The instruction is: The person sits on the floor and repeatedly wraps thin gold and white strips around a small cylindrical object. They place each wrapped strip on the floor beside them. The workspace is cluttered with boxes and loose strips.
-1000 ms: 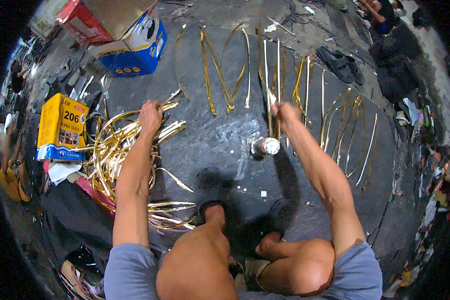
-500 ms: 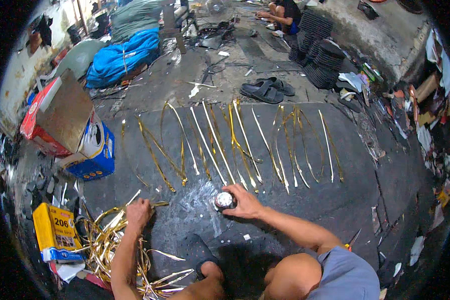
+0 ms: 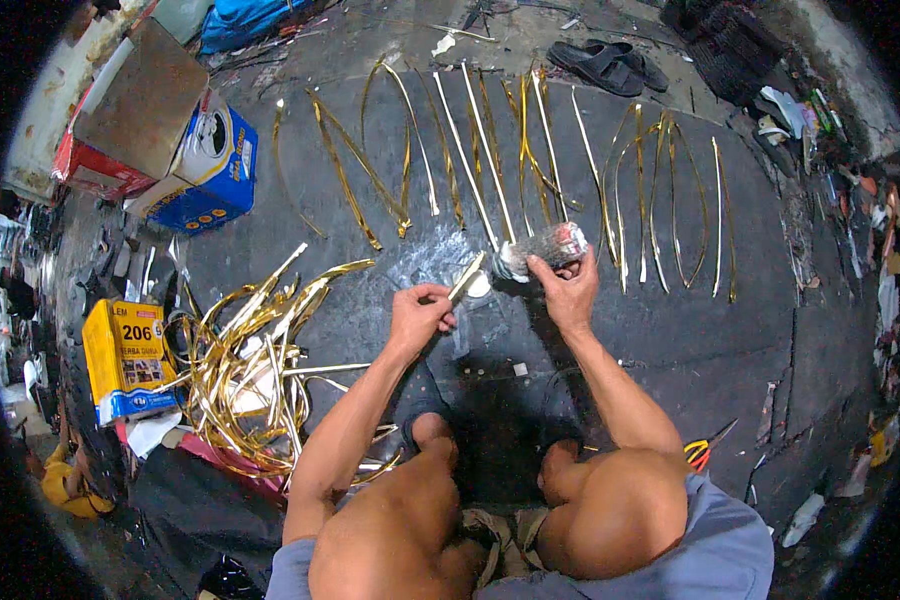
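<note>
My right hand grips a small dark bottle smeared with white, tipped on its side with one end toward the left. My left hand pinches a short pale-gold strip that points up toward the bottle's left end. Beneath the strip's tip, a round white patch shows on the dark mat; whether it is a lid or a spill I cannot tell. To the left of my left hand lies a tangled heap of gold and white strips. Further off, several long strips are laid side by side across the mat.
A yellow and blue can stands left of the heap. Behind it is an open red and blue carton. Yellow-handled scissors lie by my right knee. Black sandals and stacked dark pieces are at the far right.
My left hand has moved from the heap to the middle, now with a strip. My right hand has lifted and tipped the bottle, which stood upright on the mat. The view has tilted downward.
</note>
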Motion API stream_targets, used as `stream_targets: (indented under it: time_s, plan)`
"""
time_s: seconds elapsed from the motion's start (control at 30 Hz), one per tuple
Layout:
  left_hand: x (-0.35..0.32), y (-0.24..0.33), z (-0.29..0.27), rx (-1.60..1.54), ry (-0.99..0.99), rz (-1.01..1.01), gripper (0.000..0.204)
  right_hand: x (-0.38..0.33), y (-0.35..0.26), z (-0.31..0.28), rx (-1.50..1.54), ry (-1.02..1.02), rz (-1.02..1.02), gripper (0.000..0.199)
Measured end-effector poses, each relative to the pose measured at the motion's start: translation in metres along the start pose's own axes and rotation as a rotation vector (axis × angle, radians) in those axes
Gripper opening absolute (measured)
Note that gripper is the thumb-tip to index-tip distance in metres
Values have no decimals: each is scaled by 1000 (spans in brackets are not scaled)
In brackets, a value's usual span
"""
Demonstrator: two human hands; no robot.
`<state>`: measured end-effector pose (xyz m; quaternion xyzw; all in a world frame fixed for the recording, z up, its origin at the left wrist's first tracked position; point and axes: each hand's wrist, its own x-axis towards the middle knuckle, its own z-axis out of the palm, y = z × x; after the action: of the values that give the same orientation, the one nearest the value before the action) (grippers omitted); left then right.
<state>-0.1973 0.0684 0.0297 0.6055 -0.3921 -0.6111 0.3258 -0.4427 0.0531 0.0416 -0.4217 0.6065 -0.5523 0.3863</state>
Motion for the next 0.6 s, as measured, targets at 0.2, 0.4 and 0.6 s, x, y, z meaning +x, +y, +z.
stream_targets:
  time_s: [0.2, 0.4, 0.6]
  plan:
    - [0, 0, 14, -346, -177, -172, 43, -26, -22, 27, -74, -144, -106, 64]
    - [-9, -26, -18, -885, -571, -303, 62, -17, 1, 16, -283, -140, -139, 61]
    - [20, 6, -11, 80, -230, -115, 29, 3, 11, -25, -480, 50, -80, 59]
